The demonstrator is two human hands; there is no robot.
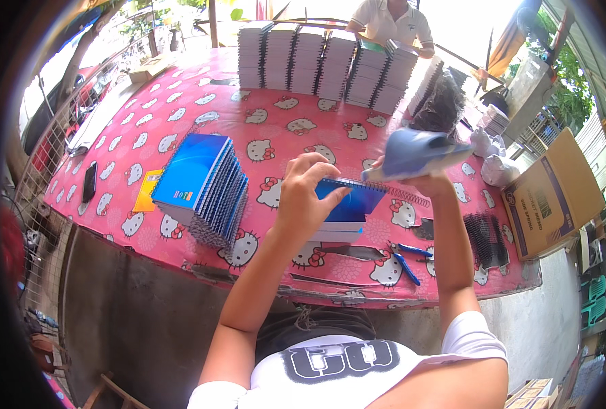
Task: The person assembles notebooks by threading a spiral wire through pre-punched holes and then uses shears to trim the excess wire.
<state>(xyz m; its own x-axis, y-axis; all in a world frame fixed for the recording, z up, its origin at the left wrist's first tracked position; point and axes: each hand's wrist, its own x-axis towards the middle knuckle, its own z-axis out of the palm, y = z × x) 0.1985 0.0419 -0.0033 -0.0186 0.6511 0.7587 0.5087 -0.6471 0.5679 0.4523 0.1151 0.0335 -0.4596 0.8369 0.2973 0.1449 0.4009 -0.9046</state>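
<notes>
beyond white shirt (309,395), pinches blue notebook (367,200) in left hand (304,187), grips blurred blue-grey object (422,151) in right hand (432,183), apparently feeding coil (410,195), likely requiring steady alignment next.

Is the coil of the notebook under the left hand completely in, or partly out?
Partly out: the coil runs along the far edge of the blue notebook and sticks out past its right corner.

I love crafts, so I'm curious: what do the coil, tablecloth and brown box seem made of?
Coil: wire or plastic, finish unclear; its thin, dark loops leave that open. Tablecloth: probably thin plastic, smooth with a slight sheen; ragged tears hint at it. Box: likely cardboard, matte, judging by its brown, stiff flat panels.
</notes>
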